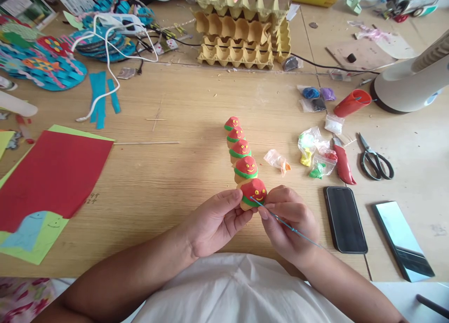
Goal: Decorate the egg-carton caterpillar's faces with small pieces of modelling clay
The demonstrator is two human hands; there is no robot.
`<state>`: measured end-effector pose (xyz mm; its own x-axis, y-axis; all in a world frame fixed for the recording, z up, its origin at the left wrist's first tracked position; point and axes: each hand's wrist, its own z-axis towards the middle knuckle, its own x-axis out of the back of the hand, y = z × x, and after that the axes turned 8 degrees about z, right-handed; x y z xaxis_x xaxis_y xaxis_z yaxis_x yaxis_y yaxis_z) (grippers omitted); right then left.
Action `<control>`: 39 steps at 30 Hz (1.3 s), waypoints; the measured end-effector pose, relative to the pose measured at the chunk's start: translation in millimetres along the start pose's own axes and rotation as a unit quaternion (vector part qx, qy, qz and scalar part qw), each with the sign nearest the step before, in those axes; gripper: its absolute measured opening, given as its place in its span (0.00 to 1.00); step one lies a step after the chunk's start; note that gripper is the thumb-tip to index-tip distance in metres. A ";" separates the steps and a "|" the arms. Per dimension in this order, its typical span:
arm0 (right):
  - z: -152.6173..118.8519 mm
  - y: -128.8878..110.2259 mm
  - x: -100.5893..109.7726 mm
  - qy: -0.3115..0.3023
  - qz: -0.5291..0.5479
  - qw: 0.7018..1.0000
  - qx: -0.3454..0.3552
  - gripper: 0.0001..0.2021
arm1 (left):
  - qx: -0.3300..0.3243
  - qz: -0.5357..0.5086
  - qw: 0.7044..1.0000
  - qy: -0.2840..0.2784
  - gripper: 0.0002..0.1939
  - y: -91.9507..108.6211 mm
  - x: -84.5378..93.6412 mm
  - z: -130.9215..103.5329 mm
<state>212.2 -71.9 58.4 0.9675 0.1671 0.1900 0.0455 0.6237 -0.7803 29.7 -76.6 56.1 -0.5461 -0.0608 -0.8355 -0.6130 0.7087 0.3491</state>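
A row of egg-carton cups [246, 167], topped with red clay, green bands and yellow smiling faces, runs away from the body over the table. My left hand [219, 220] grips the nearest cup from its left side, thumb on the red clay and fingers beneath. Pinched in my right hand [293, 220] is a thin blue stick [293, 230], whose tip touches the nearest face beside its yellow mouth. The fingers of my right hand also rest near the cup's right edge. An orange clay packet [278, 161] lies to the right of the row.
Bagged clay [317, 166], a red cutter [343, 161], scissors [376, 161] and two phones [345, 219] lie at the right. Egg cartons [236, 51] stand at the back. Red paper [59, 173] lies left, below a white cable [111, 70]. A red cup [352, 103] is near a white lamp base [403, 86].
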 end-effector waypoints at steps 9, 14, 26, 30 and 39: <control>-0.1 -1.3 -0.7 0.006 -0.006 1.000 0.003 0.16 | 0.000 0.010 1.000 0.001 0.10 -1.0 0.2 0.0; 1.5 -2.0 -1.6 0.012 -0.005 1.000 -0.002 0.16 | 0.001 0.009 1.000 -0.003 0.10 -1.5 1.2 0.1; 2.8 -4.2 -2.2 0.029 -0.010 0.999 -0.011 0.12 | 0.007 0.000 1.000 0.010 0.11 -0.8 -1.8 0.0; 2.3 -4.2 -1.6 0.027 0.001 0.999 -0.018 0.12 | 0.008 -0.003 1.000 0.013 0.11 -0.4 -1.5 0.2; 6.8 -6.2 -2.4 0.058 0.043 0.997 -0.040 0.11 | 0.011 0.005 1.000 0.021 0.13 -0.9 0.1 0.2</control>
<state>207.9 -71.1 66.8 0.9906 0.1257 0.0535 -0.0243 0.5477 -0.8363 30.3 -77.1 55.6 -0.5758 -0.0815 -0.8135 -0.5944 0.7250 0.3480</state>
